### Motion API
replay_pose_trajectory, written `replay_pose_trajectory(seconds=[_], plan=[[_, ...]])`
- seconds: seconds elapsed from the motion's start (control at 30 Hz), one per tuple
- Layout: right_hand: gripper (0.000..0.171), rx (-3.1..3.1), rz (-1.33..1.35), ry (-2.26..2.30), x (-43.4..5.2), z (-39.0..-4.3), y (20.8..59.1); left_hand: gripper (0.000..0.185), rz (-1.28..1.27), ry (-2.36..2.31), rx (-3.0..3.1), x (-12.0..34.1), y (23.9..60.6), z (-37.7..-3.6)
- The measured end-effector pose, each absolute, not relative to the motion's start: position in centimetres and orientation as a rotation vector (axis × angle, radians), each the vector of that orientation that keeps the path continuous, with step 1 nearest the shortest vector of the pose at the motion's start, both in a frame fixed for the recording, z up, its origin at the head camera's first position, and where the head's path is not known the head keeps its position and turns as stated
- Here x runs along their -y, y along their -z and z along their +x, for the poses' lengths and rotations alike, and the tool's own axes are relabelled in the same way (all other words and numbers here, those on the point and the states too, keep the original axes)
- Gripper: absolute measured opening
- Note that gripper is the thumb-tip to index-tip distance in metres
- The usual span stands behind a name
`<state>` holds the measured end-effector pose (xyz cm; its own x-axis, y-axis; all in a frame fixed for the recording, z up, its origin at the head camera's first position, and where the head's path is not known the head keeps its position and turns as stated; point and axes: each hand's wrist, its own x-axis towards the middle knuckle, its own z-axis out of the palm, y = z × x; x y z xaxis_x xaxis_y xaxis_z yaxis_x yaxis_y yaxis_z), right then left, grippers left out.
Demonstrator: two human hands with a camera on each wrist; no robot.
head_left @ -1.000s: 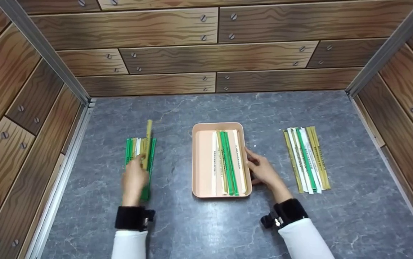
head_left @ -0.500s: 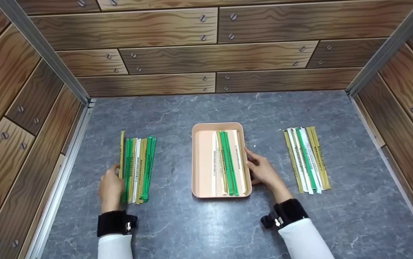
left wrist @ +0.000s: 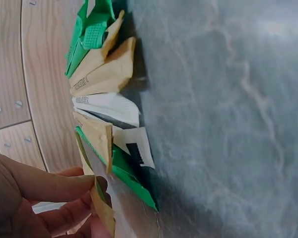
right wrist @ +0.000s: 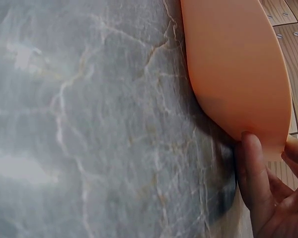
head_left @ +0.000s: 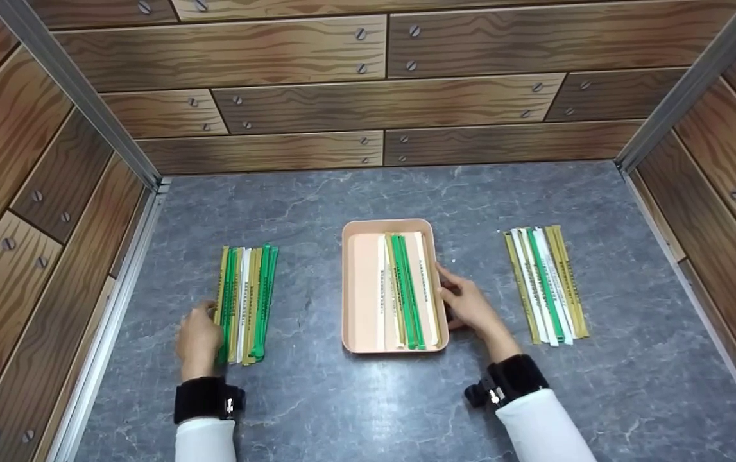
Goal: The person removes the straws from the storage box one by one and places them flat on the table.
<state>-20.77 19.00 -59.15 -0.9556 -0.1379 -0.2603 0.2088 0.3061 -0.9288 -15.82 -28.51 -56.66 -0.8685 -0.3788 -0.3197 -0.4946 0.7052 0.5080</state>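
A row of green, tan and white paper-wrapped sticks [head_left: 249,301] lies on the left of the table. My left hand [head_left: 201,337] is at the row's left edge, where its thumb and fingers pinch a tan paper-wrapped stick [left wrist: 103,215]. That stick lies beside a green one, along the row. In the middle stands a shallow pink tray [head_left: 361,295], with white, tan and green wrapped sticks [head_left: 406,292] in its right part. My right hand [head_left: 470,305] holds the tray's right side, fingertips at the wall and rim. In the right wrist view the tray wall [right wrist: 238,74] hides some of the fingers.
Another row of tan, white and green wrapped sticks [head_left: 546,285] lies right of the tray, beyond my right hand. Wood-patterned walls [head_left: 303,102] enclose the grey marbled table [head_left: 342,404] at the back and both sides.
My left hand has carried the tan stick from above the row's right part to its left edge, then drawn it down level with the others. The right hand and tray have stayed put.
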Motion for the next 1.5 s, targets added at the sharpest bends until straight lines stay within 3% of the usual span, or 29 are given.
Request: replay_pose_trajectory(seconds=[0.47,0.93,1.23,1.5], plan=[[0.054,-2.381,-0.004,1.659,-19.2,-20.9,59.1,0.054,-0.628,-0.861,-2.808,26.2,54.6,-15.8],[0.054,-2.377,-0.012,1.666,-19.1,-20.9,59.2,0.043,0.132,-0.943,-3.068,14.5,52.9,-16.5],[0.055,-2.343,0.042,1.661,-19.1,-20.9,59.3,0.047,0.289,-0.933,-2.981,7.8,53.6,-17.8],[0.055,-2.351,0.026,1.664,-19.0,-20.8,59.3,0.038,0.289,-0.755,-2.954,4.5,55.2,-18.4]])
